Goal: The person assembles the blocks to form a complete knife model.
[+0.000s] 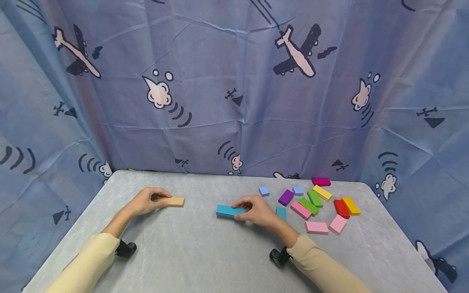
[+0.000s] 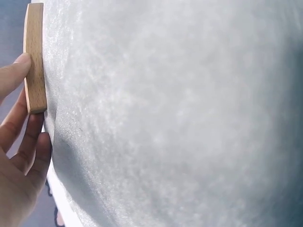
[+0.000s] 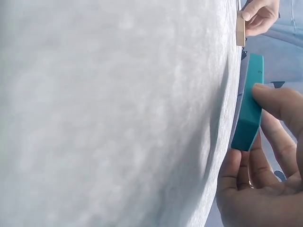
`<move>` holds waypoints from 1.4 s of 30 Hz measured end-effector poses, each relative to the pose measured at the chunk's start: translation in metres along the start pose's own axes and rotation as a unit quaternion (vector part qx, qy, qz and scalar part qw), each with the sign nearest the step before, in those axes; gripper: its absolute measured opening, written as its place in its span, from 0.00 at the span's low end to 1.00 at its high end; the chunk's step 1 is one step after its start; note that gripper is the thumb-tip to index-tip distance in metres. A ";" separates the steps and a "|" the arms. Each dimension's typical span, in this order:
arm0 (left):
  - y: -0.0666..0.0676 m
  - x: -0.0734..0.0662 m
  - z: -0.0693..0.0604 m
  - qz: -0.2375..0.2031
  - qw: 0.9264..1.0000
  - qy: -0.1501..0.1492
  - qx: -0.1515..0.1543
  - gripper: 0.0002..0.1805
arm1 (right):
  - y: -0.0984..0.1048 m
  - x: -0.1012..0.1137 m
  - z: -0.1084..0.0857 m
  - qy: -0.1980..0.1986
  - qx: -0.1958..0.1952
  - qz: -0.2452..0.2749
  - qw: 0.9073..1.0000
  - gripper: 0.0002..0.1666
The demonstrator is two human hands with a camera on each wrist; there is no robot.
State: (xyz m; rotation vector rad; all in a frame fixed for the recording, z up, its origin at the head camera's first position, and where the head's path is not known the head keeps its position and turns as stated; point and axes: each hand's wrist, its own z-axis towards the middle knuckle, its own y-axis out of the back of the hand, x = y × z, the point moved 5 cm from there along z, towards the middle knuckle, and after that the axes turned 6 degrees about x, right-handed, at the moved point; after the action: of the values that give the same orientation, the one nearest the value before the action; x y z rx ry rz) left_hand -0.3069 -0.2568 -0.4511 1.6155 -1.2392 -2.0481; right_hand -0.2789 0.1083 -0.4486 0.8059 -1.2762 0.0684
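A natural wood block (image 1: 176, 202) lies flat toward the left of the table, and my left hand (image 1: 148, 201) pinches its left end between thumb and fingers. The left wrist view shows the thumb on one side of this wooden block (image 2: 35, 61). Near the middle of the table my right hand (image 1: 258, 211) grips a teal block (image 1: 228, 211) by its right end. In the right wrist view the teal block (image 3: 250, 104) appears held slightly off the cloth, thumb on one face and fingers at the other side. A gap separates the two blocks.
Several coloured blocks lie scattered at the right: another teal block (image 1: 281, 213) beside my right wrist, a purple block (image 1: 286, 197), a pink block (image 1: 316, 227), a red block (image 1: 341, 208) and small blue ones (image 1: 264, 191). A patterned curtain (image 1: 205, 97) hangs behind the grey table (image 1: 198, 252).
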 end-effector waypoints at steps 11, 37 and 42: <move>0.000 -0.003 0.002 0.006 1.000 0.000 0.003 0.10 | -0.004 0.001 0.021 -0.008 -0.007 0.001 1.000 0.14; 0.002 -0.003 0.000 -0.008 1.000 -0.007 0.007 0.10 | -0.038 0.007 0.071 -0.008 -0.007 -0.010 1.000 0.15; 0.002 -0.004 0.001 -0.009 1.000 -0.008 0.007 0.10 | -0.042 0.011 0.078 -0.002 -0.008 -0.018 1.000 0.15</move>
State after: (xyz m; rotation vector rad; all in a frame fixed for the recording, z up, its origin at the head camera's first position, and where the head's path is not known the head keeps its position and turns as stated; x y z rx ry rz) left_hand -0.3074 -0.2553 -0.4469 1.6252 -1.2512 -2.0714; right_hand -0.3196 0.0296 -0.4554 0.8144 -1.2636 0.0274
